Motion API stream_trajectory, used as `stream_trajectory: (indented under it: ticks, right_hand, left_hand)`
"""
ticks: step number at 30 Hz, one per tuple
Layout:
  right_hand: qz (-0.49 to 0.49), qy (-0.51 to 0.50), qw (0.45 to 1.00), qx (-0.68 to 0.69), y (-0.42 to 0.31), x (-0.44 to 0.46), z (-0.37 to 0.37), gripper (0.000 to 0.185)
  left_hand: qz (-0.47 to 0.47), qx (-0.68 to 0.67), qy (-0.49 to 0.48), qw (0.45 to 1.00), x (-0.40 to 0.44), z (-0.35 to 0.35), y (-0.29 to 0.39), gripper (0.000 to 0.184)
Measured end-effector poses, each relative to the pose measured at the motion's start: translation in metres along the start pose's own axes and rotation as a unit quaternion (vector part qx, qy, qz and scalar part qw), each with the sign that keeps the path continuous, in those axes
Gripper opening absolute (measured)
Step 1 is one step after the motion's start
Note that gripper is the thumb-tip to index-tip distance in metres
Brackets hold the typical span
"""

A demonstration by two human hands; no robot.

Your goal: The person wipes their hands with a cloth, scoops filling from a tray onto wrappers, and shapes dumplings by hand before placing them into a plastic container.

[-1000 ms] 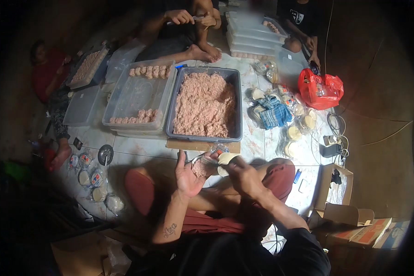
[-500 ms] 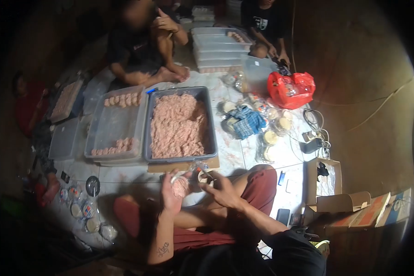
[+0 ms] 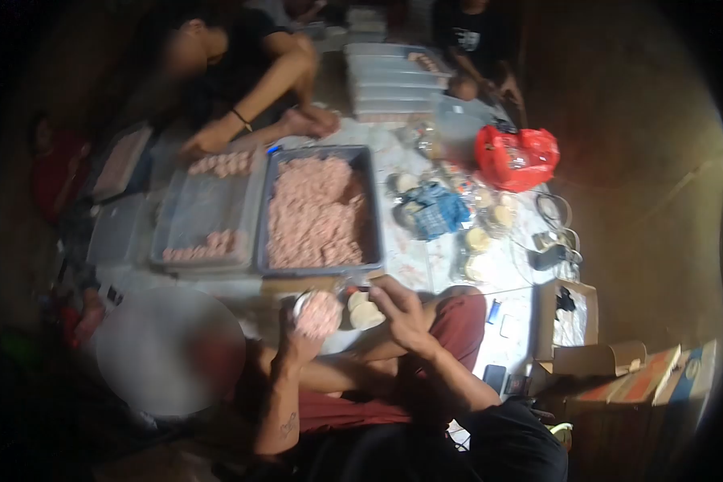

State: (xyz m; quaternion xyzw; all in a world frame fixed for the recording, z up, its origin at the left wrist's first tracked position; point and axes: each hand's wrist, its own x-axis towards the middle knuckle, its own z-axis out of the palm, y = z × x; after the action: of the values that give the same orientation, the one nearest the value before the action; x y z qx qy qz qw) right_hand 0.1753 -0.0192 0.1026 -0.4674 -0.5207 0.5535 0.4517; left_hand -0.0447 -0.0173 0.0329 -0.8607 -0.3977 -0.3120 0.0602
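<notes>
My left hand (image 3: 297, 341) is wrapped round a lump of pink minced filling (image 3: 319, 314), with a pale rim at its edge. Just to the right, my right hand (image 3: 402, 315) is closed at the fingertips beside round pale wrappers (image 3: 365, 312); a dark thin thing shows at the fingertips, too blurred to name. Beyond my hands stands a grey tub (image 3: 378, 233) with a large mass of pink mince (image 3: 313, 213). Left of it, a clear plastic container (image 3: 209, 210) holds rows of shaped pink pieces (image 3: 221, 164).
A co-worker's hand (image 3: 209, 139) reaches to the clear container. Stacked clear boxes (image 3: 394, 84) stand at the back. To the right are a blue cloth (image 3: 434, 210), a red plastic bag (image 3: 517, 158), wrapper packs (image 3: 479, 265), cables and an open cardboard box (image 3: 545, 321).
The camera view has shifted. My left hand has turned so the filling faces up, and the wrappers show more fully by my right hand. The co-worker has leaned to the clear container.
</notes>
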Motion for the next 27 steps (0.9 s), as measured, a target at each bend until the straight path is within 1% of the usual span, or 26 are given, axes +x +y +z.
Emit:
stream_trajectory:
  ticks: [1,2,3,4,5,7,8,9,10,11,12,13,14,15,16,17,18,19,21,22,23,25,26,27]
  right_hand:
    - [0.022,-0.013,0.999,0.023,0.007,-0.001,-0.003,0.025]
    - [0.055,-0.047,0.995,0.061,0.022,-0.006,0.000,0.022]
    - [0.086,-0.076,0.989,0.098,0.040,-0.016,0.004,0.020]
    - [0.091,-0.095,0.983,0.128,0.055,-0.025,0.009,0.018]
    - [0.110,-0.101,0.974,0.171,0.059,-0.032,0.014,0.017]
    - [0.173,-0.092,0.959,0.204,0.054,-0.036,0.014,0.015]
    - [0.174,-0.091,0.959,0.205,0.055,-0.034,0.014,0.015]
    - [0.055,-0.085,0.993,0.068,0.056,-0.028,0.013,0.015]
    - [-0.065,-0.076,0.992,-0.073,0.056,-0.023,0.011,0.017]
    - [-0.063,-0.076,0.993,-0.071,0.052,-0.018,0.006,0.017]
    - [-0.141,-0.079,0.967,-0.198,0.047,-0.013,-0.002,0.015]
    - [-0.216,-0.081,0.919,-0.320,0.041,-0.008,-0.006,0.013]
    - [-0.232,-0.042,0.931,-0.277,0.019,-0.008,-0.002,0.012]
    - [-0.233,-0.043,0.932,-0.273,0.009,-0.010,-0.001,0.012]
    - [-0.162,-0.015,0.947,-0.278,0.003,-0.012,-0.001,0.014]
    - [-0.090,0.011,0.955,-0.282,0.002,-0.013,0.001,0.016]
    - [-0.095,0.026,0.969,-0.228,0.009,-0.015,0.005,0.013]
    - [-0.094,0.023,0.970,-0.224,0.018,-0.019,0.011,0.013]
    - [-0.120,-0.010,0.974,-0.191,0.030,-0.027,0.022,0.007]
    - [-0.149,-0.041,0.961,-0.229,0.033,-0.031,0.024,0.007]
    - [-0.149,-0.040,0.962,-0.226,0.028,-0.033,0.029,0.007]
    - [-0.160,-0.035,0.963,-0.212,0.018,-0.036,0.042,0.007]
    - [-0.163,-0.022,0.963,-0.215,0.020,-0.034,0.046,0.007]
    - [-0.163,-0.021,0.963,-0.215,0.022,-0.031,0.048,0.007]
  left_hand:
    - [-0.120,-0.123,-0.029,0.985,0.009,-0.008,0.002,0.016]
    - [-0.244,-0.234,-0.028,0.941,0.019,-0.017,0.005,0.015]
    - [-0.371,-0.325,-0.076,0.866,0.048,-0.046,0.019,0.017]
    - [-0.397,-0.457,0.021,0.796,0.059,-0.059,0.030,0.024]
    - [-0.354,-0.455,0.045,0.816,0.055,-0.052,0.029,0.023]
    - [-0.357,-0.407,0.040,0.840,0.038,-0.029,0.024,0.033]
    - [-0.358,-0.407,0.038,0.840,0.034,-0.023,0.021,0.033]
    - [-0.364,-0.409,0.018,0.837,0.029,-0.017,0.019,0.040]
    - [-0.370,-0.411,-0.002,0.833,0.023,-0.011,0.018,0.047]
    - [-0.371,-0.411,-0.004,0.833,0.024,-0.012,0.019,0.047]
    - [-0.357,-0.412,0.016,0.838,0.025,-0.014,0.021,0.042]
    - [-0.342,-0.413,0.037,0.843,0.024,-0.015,0.022,0.038]
    - [-0.313,-0.412,0.054,0.854,0.010,-0.002,0.013,0.045]
    - [-0.314,-0.409,0.053,0.855,0.012,-0.004,0.011,0.045]
    - [-0.350,-0.538,0.136,0.755,0.015,-0.005,0.007,0.052]
    - [-0.362,-0.615,0.164,0.681,0.021,-0.015,0.004,0.062]
    - [-0.371,-0.683,0.196,0.598,0.028,-0.026,0.001,0.074]
    - [-0.374,-0.679,0.196,0.600,0.029,-0.030,-0.002,0.074]
    - [-0.308,-0.778,0.227,0.498,0.032,-0.034,-0.006,0.070]
    - [-0.304,-0.799,0.223,0.468,0.031,-0.033,-0.007,0.068]
    - [-0.305,-0.798,0.221,0.470,0.029,-0.031,-0.009,0.068]
    - [-0.264,-0.832,0.215,0.438,0.024,-0.027,-0.011,0.075]
    - [-0.264,-0.832,0.214,0.439,0.025,-0.028,-0.009,0.075]
    - [-0.285,-0.818,0.206,0.455,0.027,-0.029,-0.005,0.081]
